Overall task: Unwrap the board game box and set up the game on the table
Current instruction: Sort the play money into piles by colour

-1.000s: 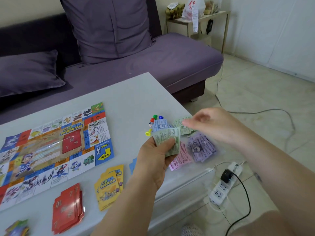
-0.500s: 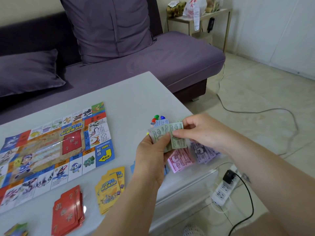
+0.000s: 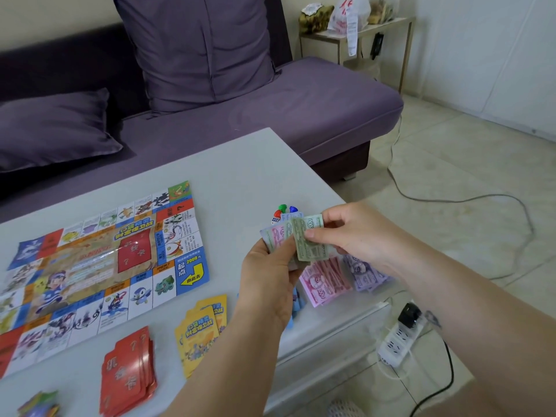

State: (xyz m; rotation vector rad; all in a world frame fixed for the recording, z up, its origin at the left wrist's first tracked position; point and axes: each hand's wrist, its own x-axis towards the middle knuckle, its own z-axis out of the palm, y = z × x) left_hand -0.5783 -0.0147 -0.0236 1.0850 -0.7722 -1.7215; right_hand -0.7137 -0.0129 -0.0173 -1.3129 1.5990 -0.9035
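The colourful game board (image 3: 99, 260) lies unfolded on the white table (image 3: 234, 176). My left hand (image 3: 270, 281) grips a fan of play-money notes (image 3: 279, 236) above the table's right side. My right hand (image 3: 358, 236) pinches one green note (image 3: 310, 245) at the front of that fan. Under my hands lie pink notes (image 3: 326, 281) and purple notes (image 3: 365, 275). Coloured pawns (image 3: 284, 209) and a die sit just behind the money. A red card stack (image 3: 129, 377) and a yellow card stack (image 3: 201, 329) rest at the near edge.
A purple sofa (image 3: 270, 109) with cushions stands behind the table. On the floor to the right are a white power strip (image 3: 400, 341) with a black plug and a loose cable (image 3: 466, 203). A side table (image 3: 361, 31) with bags is at the back. More cards (image 3: 39, 406) lie bottom left.
My right hand came back from over the table piles to the fan in my left hand and took hold of a green note. The fan now shows a pink note too.
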